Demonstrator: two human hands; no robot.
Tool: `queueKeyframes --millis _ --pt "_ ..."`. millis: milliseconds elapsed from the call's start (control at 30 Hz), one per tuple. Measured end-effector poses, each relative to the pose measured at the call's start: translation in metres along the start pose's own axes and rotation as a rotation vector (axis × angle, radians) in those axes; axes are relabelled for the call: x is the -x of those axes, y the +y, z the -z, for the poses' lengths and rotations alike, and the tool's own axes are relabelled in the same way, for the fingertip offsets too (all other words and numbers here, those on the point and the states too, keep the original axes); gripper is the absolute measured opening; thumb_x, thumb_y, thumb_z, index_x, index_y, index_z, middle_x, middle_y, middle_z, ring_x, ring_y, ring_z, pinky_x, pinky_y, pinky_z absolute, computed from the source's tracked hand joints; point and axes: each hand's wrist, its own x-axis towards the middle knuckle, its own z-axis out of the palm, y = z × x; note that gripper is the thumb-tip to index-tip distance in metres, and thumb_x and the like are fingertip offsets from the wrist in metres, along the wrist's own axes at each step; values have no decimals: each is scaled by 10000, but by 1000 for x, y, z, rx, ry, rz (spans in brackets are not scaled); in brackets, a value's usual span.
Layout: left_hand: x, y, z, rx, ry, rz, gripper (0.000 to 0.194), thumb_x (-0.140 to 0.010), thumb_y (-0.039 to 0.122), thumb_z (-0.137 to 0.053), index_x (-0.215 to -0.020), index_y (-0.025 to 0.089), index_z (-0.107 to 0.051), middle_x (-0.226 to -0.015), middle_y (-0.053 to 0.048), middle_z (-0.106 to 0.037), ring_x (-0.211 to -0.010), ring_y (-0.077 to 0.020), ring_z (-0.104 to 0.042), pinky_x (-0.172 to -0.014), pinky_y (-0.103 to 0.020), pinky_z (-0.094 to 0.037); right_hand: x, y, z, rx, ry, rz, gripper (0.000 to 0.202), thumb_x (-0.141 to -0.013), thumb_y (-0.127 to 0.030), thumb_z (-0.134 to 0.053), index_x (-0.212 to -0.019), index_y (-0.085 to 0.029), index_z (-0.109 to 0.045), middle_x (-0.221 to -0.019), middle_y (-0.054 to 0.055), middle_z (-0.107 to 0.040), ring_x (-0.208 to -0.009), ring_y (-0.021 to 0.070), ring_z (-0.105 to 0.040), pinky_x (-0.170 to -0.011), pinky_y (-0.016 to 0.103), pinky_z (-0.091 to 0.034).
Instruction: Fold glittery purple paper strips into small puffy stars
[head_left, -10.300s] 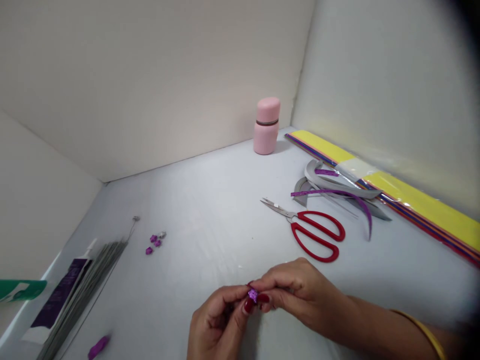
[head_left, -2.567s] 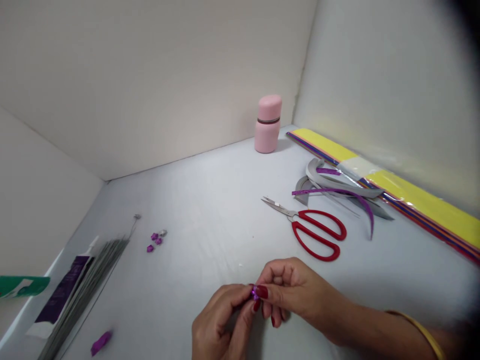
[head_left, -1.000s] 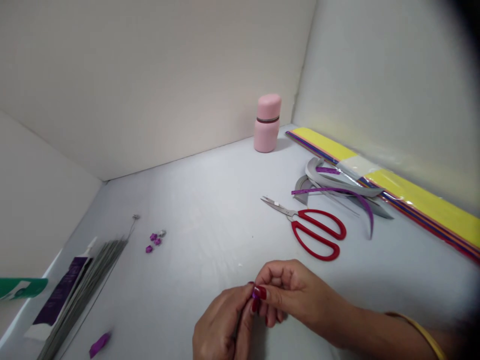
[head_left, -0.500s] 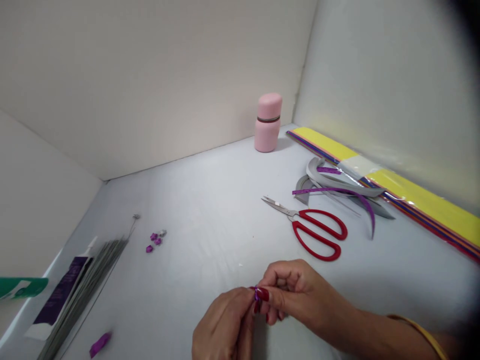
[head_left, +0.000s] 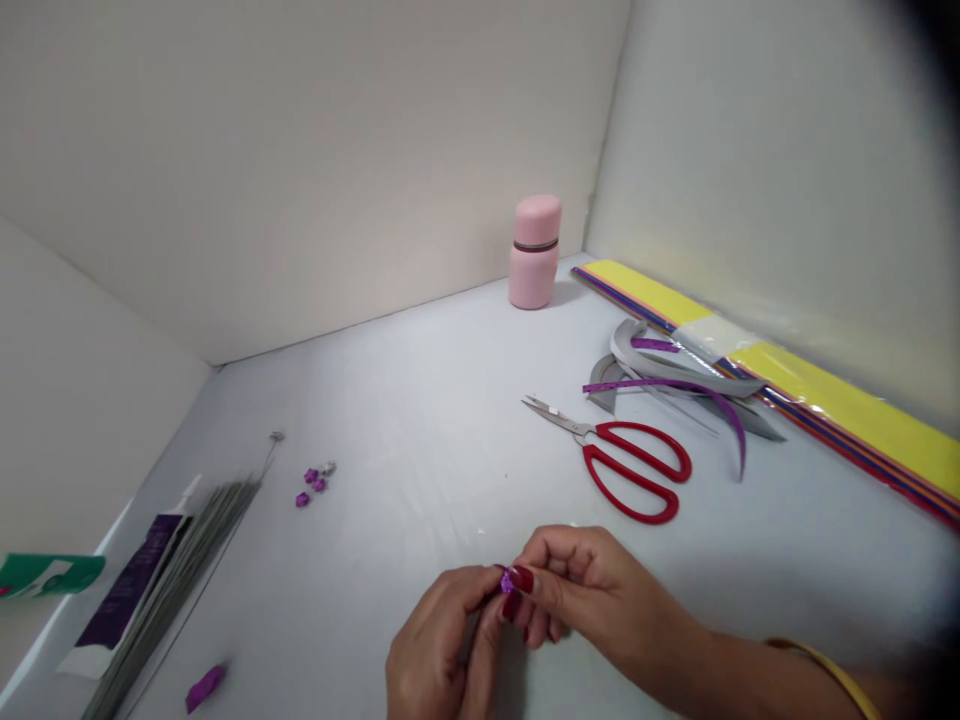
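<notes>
Between my fingertips is a small purple folded paper star (head_left: 507, 581), partly covered by the fingers. My left hand (head_left: 442, 635) pinches it from the left with thumb and index finger. From the right, my right hand (head_left: 581, 590) grips it with thumb and fingers. Both hands are low in the view, just above the table. Farther left, several small purple paper stars (head_left: 311, 476) lie beside a silver one (head_left: 327, 468). Red-handled scissors (head_left: 630, 470) rest beyond my right hand, with a small white scrap on their blades.
Grey and purple paper strips (head_left: 667, 375) lie by a plastic-wrapped pack of coloured paper (head_left: 795, 375) along the right wall. A pink flask (head_left: 535, 255) stands at the back. On the left are thin wires (head_left: 187, 570), a purple-and-white tube (head_left: 131, 585) and a crumpled purple piece (head_left: 205, 688).
The fingers have turned the purple piece slightly, so more of its face shows. My left thumb and index finger have opened a gap behind it. The whole view has shifted slightly.
</notes>
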Motion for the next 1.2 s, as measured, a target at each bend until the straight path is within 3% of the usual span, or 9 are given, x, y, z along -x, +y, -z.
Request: queueKeyframes --millis 300,500,667,767,933,1200 --pt "1 -7 -5 82 46 11 179 -815 210 -578 -981 244 -634 -810 -17 -682 -713 -142 -637 -646 -224 -512 -1 0 1 -39 -38 -65 384 -692 -507 -659 -682 -135 -566 -552 -1 -611 -478 83 -525 -494 203 -356" --pt "0 -12 -6 87 49 -71 195 -851 191 -533 -986 238 -666 -861 -52 -698 -777 -163 -650 -682 -245 -521 -3 2 2 -49 -69 -56 385 -678 -504 -675 -705 -136 -563 -592 0 -615 -482 82 -535 -476 196 -348" --pt "-2 -7 -3 93 86 -22 142 -821 162 -572 -920 215 -659 -796 -38 -696 -698 -157 -651 -635 -241 -527 -1 0 0 -6 -38 -19 393 -698 -514 -651 -705 -130 -568 -573 -1 -597 -484 86 -523 -480 200 -347" --pt "-4 -3 0 101 78 -38 142 -810 113 -570 -858 206 -666 -758 -30 -687 -689 -150 -636 -638 -239 -514 1 0 1 149 -41 104 341 -782 -471 -583 -758 -131 -600 -581 0 -586 -525 102 -530 -514 215 -385" --pt "-5 1 4 114 124 -68 187 -785 82 -598 -877 222 -681 -792 -19 -701 -727 -147 -643 -663 -233 -507 9 -3 4 679 -22 457 229 -884 -307 -476 -894 -174 -662 -708 24 -641 -635 132 -559 -597 235 -427" --pt "-1 3 3 109 110 -38 167 -806 116 -573 -883 209 -689 -800 -24 -696 -740 -140 -650 -669 -209 -504 13 -3 4 886 18 616 208 -899 -245 -460 -938 -192 -657 -824 40 -698 -734 145 -625 -667 226 -451"
